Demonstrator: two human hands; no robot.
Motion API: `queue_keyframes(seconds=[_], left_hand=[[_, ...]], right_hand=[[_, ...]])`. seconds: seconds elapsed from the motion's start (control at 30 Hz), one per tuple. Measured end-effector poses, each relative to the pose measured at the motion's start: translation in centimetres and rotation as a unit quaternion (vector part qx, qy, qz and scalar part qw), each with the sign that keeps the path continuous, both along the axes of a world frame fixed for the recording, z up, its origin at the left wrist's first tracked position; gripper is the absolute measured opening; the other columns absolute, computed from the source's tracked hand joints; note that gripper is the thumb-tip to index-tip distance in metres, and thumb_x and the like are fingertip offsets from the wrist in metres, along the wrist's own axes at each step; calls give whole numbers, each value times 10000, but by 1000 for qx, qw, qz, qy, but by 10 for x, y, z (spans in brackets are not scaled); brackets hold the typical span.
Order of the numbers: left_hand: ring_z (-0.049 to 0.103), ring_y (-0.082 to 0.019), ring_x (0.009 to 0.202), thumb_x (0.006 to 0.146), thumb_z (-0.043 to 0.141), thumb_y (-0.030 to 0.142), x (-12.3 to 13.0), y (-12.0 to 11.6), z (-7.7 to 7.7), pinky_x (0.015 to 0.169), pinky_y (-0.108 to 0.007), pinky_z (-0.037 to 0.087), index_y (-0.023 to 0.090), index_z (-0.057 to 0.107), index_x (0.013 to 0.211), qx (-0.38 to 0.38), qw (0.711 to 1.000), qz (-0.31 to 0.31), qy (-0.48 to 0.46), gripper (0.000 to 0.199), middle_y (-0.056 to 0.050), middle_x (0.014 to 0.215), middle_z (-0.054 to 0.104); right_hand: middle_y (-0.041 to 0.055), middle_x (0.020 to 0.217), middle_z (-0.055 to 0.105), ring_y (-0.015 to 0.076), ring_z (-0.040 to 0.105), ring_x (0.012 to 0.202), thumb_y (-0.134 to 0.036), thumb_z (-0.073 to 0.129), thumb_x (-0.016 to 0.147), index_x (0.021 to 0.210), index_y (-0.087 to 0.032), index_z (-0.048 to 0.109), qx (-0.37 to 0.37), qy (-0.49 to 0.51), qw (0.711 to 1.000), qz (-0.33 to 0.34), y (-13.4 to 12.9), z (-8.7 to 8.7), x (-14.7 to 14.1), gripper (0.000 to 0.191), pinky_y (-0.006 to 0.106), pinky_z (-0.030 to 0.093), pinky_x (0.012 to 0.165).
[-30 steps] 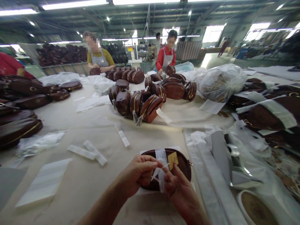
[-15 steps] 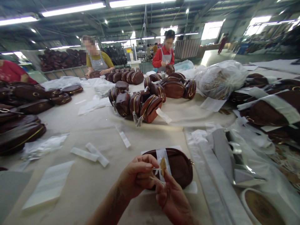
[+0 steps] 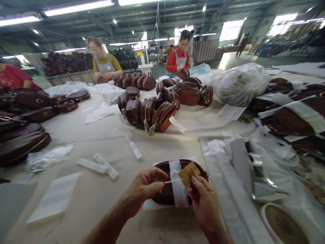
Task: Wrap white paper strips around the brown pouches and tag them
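My right hand (image 3: 203, 198) pinches a tan hang tag (image 3: 189, 173) with dark print on it. A thin white string (image 3: 174, 181) runs from the tag towards my left hand (image 3: 144, 188), whose thumb and fingers are closed near its end. Both hands are just above a dark brown leather bag (image 3: 162, 167) lying flat on the table. A white paper band (image 3: 175, 166) wraps the bag's middle, and white paper shows beneath it. The bag's lower part is partly hidden by my hands.
Several brown zipped bags (image 3: 162, 117) stand mid-table, with more piled at left (image 3: 22, 145). White paper strips (image 3: 91, 166) and a paper stack (image 3: 54, 196) lie left. Plastic wrapping (image 3: 238, 203) and a tape roll (image 3: 281, 223) are at right. Two co-workers face me across the table.
My hands have moved apart, the right one going rightward with the tag. The tag now faces me, and the string is stretched between the hands.
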State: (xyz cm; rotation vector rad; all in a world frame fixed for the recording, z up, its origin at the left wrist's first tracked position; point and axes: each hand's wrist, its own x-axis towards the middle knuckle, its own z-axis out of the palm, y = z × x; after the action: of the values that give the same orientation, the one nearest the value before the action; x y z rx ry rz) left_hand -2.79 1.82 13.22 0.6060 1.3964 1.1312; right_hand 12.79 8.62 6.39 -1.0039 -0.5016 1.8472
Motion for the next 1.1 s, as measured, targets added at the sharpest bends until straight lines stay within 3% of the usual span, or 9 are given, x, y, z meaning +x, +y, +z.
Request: queue_keyframes(seconds=[0.13,0.37,0.43,0.5,0.57,0.6,0.67,0.8,1.1], left_hand=[[324,-48,386,647,633,356,-4,-5,-6,378,-172,180,133,601,726,-47,992,-69,99,239,32,473,507],[298,-48,336,631,607,324,-18,-15,-15,336,-182,165,153,577,664,-86,987,-117,73,177,4,506,582],[301,-52,354,641,588,316,-18,-17,-17,355,-183,178,152,574,650,-81,986,-100,103,165,14,493,562],[337,-59,393,662,562,288,-15,-19,-19,395,-184,218,145,580,642,-66,983,-93,146,146,20,492,545],[377,-69,440,677,540,252,-10,-22,-23,436,-187,252,138,593,644,-46,976,-92,192,130,27,498,529],[399,-75,466,684,530,236,-7,-24,-25,454,-187,268,137,599,648,-35,973,-90,211,126,29,508,527],[439,-84,514,682,508,195,-1,-28,-31,486,-186,302,138,601,650,-5,971,-73,226,114,30,540,535],[492,-98,592,632,447,104,4,-43,-47,549,-188,365,142,610,680,48,982,-16,183,174,20,622,575],[471,-96,512,737,538,213,-13,-73,-82,508,-196,353,135,575,655,-17,987,68,143,119,13,554,530]], right_hand=[[-45,558,555,56,469,456,-300,819,560,643,-166,594,32,-31,999,-4,2,-2,5,275,156,384,416],[-32,546,543,93,498,461,-450,769,593,691,-170,607,110,-190,975,44,11,-13,21,338,201,419,433],[-1,604,578,116,507,468,-520,677,687,820,-178,651,208,-332,916,89,14,-16,27,368,237,431,439],[58,777,632,163,566,575,-525,593,768,987,-196,666,342,-471,809,87,12,-14,30,401,283,467,494],[99,989,635,217,615,807,-453,548,830,1079,-218,649,474,-509,716,60,6,-8,26,357,328,517,641],[104,1060,626,230,609,921,-406,524,858,1106,-222,637,522,-488,696,72,1,-4,22,328,341,524,725],[91,1092,636,209,609,988,-328,473,903,1163,-222,601,562,-403,700,179,-10,4,9,308,319,523,806],[54,980,683,158,652,842,-311,439,937,1235,-216,555,523,-296,690,404,-27,7,-17,333,237,534,729],[20,739,583,114,584,682,-266,470,925,879,-218,682,596,-308,568,477,-7,-1,-39,222,192,454,604]])
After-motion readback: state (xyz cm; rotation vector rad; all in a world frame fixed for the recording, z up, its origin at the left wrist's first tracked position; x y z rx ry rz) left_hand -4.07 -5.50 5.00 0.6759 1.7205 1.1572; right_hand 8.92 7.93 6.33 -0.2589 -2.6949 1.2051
